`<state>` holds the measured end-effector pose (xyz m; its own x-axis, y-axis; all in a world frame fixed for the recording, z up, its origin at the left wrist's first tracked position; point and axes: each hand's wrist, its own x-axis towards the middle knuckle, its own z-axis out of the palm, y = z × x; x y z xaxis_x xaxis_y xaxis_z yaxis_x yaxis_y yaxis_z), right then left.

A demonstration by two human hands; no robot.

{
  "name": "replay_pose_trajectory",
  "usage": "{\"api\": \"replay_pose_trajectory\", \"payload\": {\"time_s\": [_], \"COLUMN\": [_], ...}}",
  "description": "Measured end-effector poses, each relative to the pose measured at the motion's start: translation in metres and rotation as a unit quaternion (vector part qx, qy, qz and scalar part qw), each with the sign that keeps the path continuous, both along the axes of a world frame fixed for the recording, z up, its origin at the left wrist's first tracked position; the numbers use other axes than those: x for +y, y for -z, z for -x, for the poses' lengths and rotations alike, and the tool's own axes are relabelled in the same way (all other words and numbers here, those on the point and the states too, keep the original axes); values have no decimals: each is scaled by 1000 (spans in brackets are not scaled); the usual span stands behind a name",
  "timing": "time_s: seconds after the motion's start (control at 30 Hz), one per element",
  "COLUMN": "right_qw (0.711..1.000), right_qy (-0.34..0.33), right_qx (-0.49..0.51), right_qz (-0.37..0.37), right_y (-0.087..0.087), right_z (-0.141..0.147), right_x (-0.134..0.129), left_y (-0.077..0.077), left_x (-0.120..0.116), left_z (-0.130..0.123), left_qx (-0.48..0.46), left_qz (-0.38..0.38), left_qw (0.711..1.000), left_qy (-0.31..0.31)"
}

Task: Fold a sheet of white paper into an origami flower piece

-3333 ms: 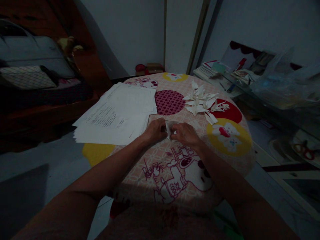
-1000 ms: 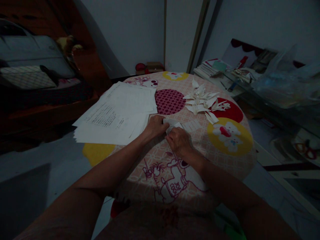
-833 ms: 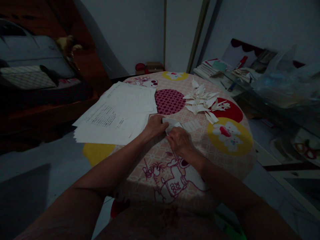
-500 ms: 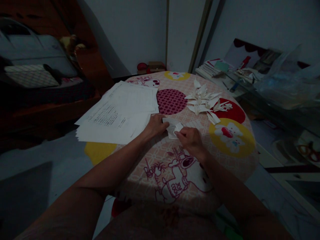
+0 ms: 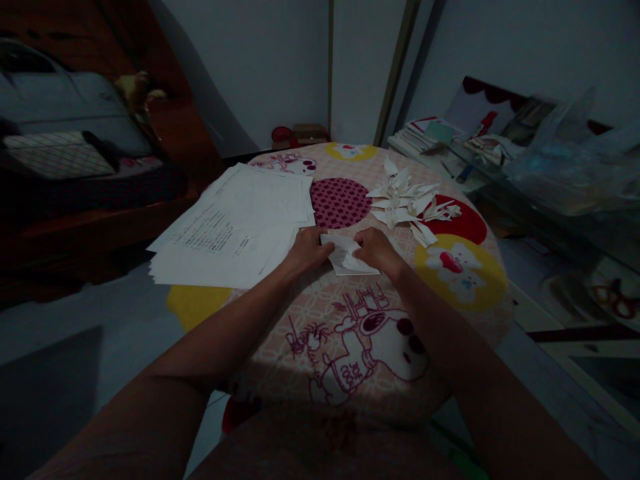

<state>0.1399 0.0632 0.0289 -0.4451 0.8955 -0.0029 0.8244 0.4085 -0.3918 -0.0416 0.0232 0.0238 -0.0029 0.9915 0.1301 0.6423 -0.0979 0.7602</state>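
Observation:
A small folded sheet of paper [image 5: 345,259] lies on the cloth-covered round table [image 5: 310,307], between my two hands. My left hand [image 5: 311,248] is closed at its left edge, thumb on top of the paper. My right hand [image 5: 375,248] grips the upper right part with its fingers curled in; a flap of the paper stands out beneath it. Just left of my left hand spreads a stack of printed sheets [image 5: 220,227]. Beyond my right hand sits a cluster of folded paper flowers [image 5: 400,197].
On the right, a glass-topped stand [image 5: 480,177] holds papers and a clear plastic bag [image 5: 555,160]. A wooden seat [image 5: 175,133] at the left carries a pale bag [image 5: 75,100]. Small boxes [image 5: 307,132] stand behind the table by the wall.
My right hand has moved up and away from me along the paper. A flap it pinched now lies flatter, its corner reaching further right. My left hand stays at the left edge.

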Motion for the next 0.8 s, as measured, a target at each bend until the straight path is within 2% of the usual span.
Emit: {"api": "replay_pose_trajectory", "payload": {"time_s": [0.13,0.47,0.8], "right_qw": [1000,994,996], "right_qy": [-9,-36,-57], "right_qx": [-12,-29,51], "right_qz": [-6,-99,-48], "right_y": [0,11,12], "right_z": [2,1,-10], "right_x": [7,-12,-9], "left_y": [0,0,1], "left_x": [0,3,0], "left_z": [1,3,6], "left_qx": [5,27,87], "left_qz": [-3,-9,-8], "left_qw": [1000,1000,996], "left_qy": [7,-5,-4]}}
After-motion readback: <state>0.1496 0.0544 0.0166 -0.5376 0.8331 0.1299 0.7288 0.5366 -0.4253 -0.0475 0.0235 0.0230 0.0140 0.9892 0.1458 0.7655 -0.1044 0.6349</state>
